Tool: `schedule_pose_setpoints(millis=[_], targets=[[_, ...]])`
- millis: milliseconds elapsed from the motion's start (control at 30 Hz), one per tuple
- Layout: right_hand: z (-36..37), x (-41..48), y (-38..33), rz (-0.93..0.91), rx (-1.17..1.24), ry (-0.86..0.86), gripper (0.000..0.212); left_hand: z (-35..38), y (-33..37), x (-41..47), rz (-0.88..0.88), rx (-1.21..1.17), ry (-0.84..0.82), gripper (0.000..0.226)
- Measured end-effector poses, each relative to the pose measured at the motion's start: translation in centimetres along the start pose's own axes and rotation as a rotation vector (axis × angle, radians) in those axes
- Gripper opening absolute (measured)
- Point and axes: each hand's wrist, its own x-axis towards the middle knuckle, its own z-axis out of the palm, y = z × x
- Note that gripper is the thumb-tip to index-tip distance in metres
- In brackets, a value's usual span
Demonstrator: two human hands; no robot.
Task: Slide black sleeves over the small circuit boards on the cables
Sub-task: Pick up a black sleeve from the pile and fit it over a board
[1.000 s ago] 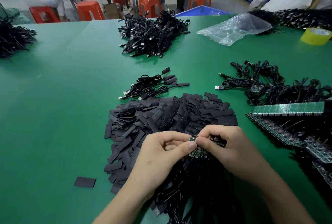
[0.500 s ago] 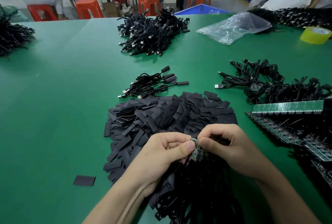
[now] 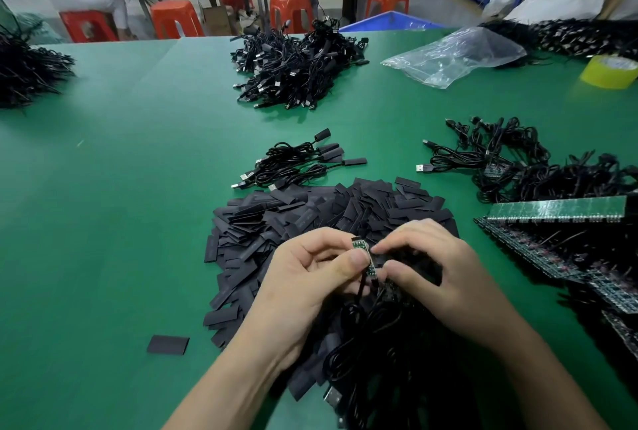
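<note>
circuit board (image 3: 359, 245) in left hand (image 3: 310, 281)

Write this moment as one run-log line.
step: sleeving | left hand: pinches bare circuit board | right hand: fingertips at board, hold unclear | sleeve pile: behind hands

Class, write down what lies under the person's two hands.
Beneath the left hand and right hand, both pinching a small circuit board, lie the heap of black sleeves and a bundle of black cables. The hands hide where heap and bundle meet.
</note>
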Motion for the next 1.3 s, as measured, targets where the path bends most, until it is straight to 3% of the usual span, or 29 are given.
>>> schedule_pose_setpoints(millis=[100,167,233,367,467,567,767,933,1200,1300], targets=[[1.1,-0.2,-1.3,0.053,0.413,-0.136,0.041,-0.1,0.1,-0.1,0.196,0.28,0.074,0.013],[1.8,-0.4,-2.0,0.122,0.61,-0.198,0.035,-0.1,0.1,0.0,0.3,0.436,0.128,0.012],[2.4,-0.2,-2.6,0.174,0.663,-0.176,0.018,-0.3,0.2,0.2,0.336,0.533,0.2,0.012],[2.7,0.0,-3.1,0.247,0.687,-0.097,0.022,-2.0,1.6,0.8,0.37,0.783,0.204,0.006],[2.5,0.1,-3.0,0.349,0.933,-0.023,0.023,-5.0,3.6,1.5,0.276,1.083,0.266,0.007],[1.9,0.4,-2.7,0.416,1.225,0.068,0.019,-7.3,4.9,1.5,0.061,1.362,0.313,0.008],[0.7,1.1,-1.9,0.548,1.65,0.288,0.027,-7.8,5.4,0.7,-0.113,1.409,0.27,0.027],[-0.4,1.5,-1.4,0.459,1.534,0.239,0.034,-7.4,4.7,1.0,-0.133,1.351,0.208,0.028],[-1.4,0.8,-1.8,0.208,0.777,0.35,0.036,-8.7,3.9,1.1,-0.025,1.199,0.192,0.014],[-1.3,0.4,-2.4,0.174,0.619,0.358,0.038,-8.9,3.8,1.2,0.007,1.121,0.191,0.015]])
